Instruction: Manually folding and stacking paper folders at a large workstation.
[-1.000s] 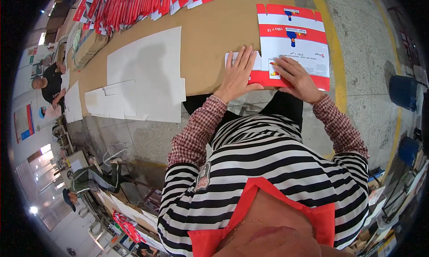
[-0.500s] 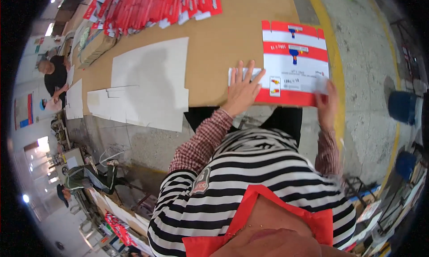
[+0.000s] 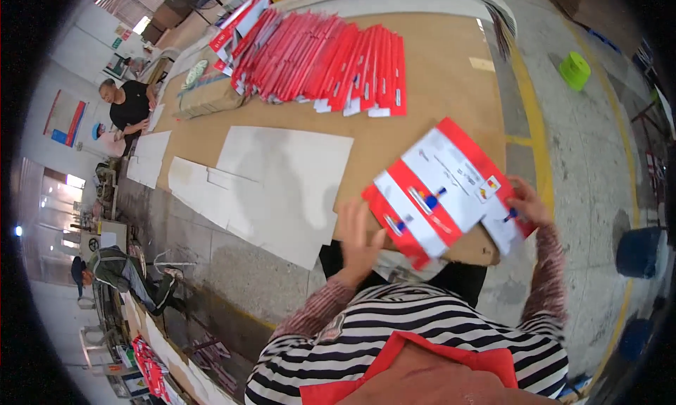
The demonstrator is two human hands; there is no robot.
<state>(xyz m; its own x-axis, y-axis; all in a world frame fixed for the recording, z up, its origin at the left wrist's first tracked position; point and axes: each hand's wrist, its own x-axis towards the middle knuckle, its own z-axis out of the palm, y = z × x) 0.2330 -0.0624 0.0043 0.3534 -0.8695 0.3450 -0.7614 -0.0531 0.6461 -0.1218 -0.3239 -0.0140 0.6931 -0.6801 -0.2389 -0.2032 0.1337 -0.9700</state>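
Observation:
A flat red and white printed carton sheet (image 3: 443, 187) is lifted off the brown cardboard work surface (image 3: 436, 88) and tilted. My right hand (image 3: 527, 202) grips its right edge. My left hand (image 3: 360, 237) is under the sheet's lower left corner with fingers spread, touching or just below it. A stack of more such sheets seems to lie beneath the lifted one at the surface's near edge, mostly hidden.
Several white blank sheets (image 3: 282, 187) lie to the left on the surface. A long fanned row of red folded cartons (image 3: 324, 60) runs along the far side. A person in black (image 3: 130, 109) works at far left; another crouches at lower left (image 3: 120, 275). A green stool (image 3: 575, 69) stands on the floor.
The carton sheet lay flat under both hands; now my right hand has lifted and swung it up off the stack. My left hand slid off its top to its lower edge.

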